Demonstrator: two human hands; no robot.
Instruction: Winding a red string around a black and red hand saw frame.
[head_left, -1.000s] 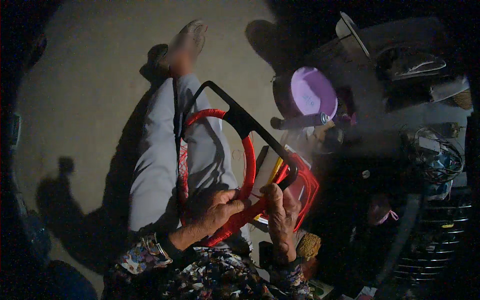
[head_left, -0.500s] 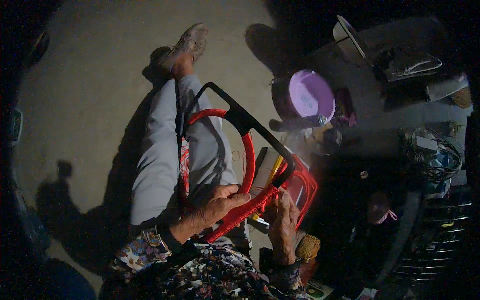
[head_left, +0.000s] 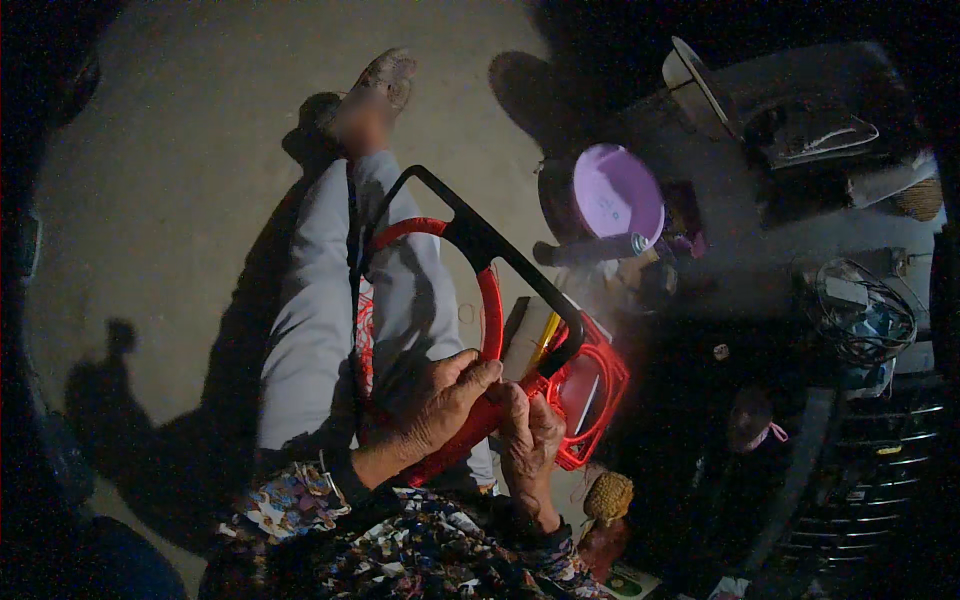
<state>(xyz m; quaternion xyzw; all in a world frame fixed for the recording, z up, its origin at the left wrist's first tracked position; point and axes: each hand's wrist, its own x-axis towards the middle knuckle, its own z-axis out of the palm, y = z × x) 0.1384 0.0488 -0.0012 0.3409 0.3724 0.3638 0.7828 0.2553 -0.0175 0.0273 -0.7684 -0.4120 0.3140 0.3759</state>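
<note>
A black frame (head_left: 515, 254) with an inner ring, partly wrapped in shiny red cord (head_left: 491, 310), rests over my lap. My left hand (head_left: 440, 408) is closed on the red-wrapped part, its thumb and fingers pinched near the ring's lower end. Close beside it, my right hand (head_left: 530, 440) has its fingers bent together at the wrapped lower bar. Whether it pinches a strand of cord there is too dark and small to make out. Just past my right hand lies a red basket-like container (head_left: 612, 375) with red cord in it.
A purple basin (head_left: 618, 195) stands to the far right, with a dark cylindrical can (head_left: 600, 249) before it. Further right are coiled cables (head_left: 868, 310) and a rack of metal bars (head_left: 870, 490). A woven tan object (head_left: 608, 497) sits by my right wrist.
My right hand has moved left along the wrapped bar, up against my left hand's fingertips. The left hand has stayed on the frame, which has shifted only slightly.
</note>
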